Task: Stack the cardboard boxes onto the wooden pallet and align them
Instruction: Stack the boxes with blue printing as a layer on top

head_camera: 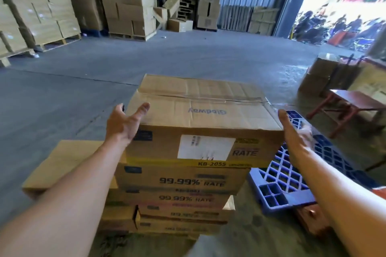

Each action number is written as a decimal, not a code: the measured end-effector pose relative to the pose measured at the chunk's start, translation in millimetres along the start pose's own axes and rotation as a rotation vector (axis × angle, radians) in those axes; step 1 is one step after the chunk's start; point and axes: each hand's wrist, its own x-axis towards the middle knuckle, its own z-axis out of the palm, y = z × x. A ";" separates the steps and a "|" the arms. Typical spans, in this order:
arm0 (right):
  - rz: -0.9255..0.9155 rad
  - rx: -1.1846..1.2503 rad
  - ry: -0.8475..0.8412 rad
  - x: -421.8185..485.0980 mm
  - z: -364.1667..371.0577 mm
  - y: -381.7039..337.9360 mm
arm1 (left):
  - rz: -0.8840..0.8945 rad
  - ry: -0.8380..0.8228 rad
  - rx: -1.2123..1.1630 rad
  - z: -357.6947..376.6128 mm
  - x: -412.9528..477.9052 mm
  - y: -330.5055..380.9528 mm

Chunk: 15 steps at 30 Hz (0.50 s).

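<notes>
Warehouse floor, spread fingers flanking top box

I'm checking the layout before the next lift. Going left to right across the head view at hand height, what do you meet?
left hand → top cardboard box → right hand → red table

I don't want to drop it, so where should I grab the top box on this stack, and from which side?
I'd grip the top box by its left and right end walls, low near the bottom edges, one hand from each side. It is wide, flat-lidded and taped shut, with no handles showing. The left hand and right hand, both open, flank those ends.
</notes>
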 end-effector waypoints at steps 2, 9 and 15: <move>0.059 0.035 -0.105 13.7 11.7 8.8 | -0.015 0.045 -0.035 11.4 12.4 -2.5; 0.310 0.362 -0.236 14.9 46.0 24.6 | -0.297 -0.312 -0.387 -3.7 19.8 -17.2; 0.223 0.395 -0.187 2.0 31.4 24.0 | -0.290 -0.348 -0.461 -10.9 -3.1 -33.3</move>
